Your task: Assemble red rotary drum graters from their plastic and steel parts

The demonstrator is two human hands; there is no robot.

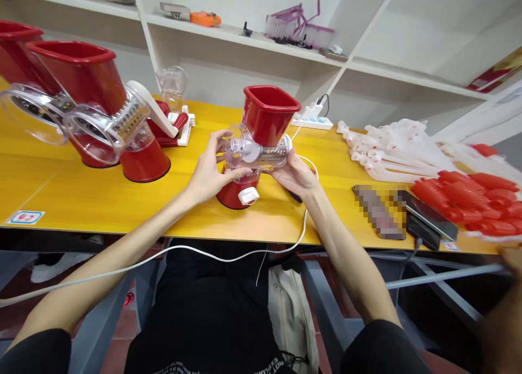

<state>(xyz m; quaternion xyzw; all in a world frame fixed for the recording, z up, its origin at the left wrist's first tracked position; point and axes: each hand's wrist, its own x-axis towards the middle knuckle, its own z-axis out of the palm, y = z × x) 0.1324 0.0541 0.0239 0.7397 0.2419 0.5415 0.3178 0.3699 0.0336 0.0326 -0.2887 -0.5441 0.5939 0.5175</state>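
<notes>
A rotary grater [267, 129] stands upright on the yellow table in front of me, with a red hopper, a clear barrel and a red base with a white knob [248, 196]. My left hand [207, 170] grips the left end of the clear barrel, thumb in front and fingers behind. At the barrel's other end, my right hand [297, 174] is wrapped round the side where a perforated metal drum [274, 156] shows through the plastic. Its fingertips are partly hidden behind the grater.
More red graters [84, 80] stand at the left, beside a white crank handle [157, 110]. A white cable [228, 260] crosses the table edge and my lap. On the right lie white plastic parts [391, 145], ribbed red parts [465, 197] and a phone [430, 216]. Shelves [244, 34] rise behind.
</notes>
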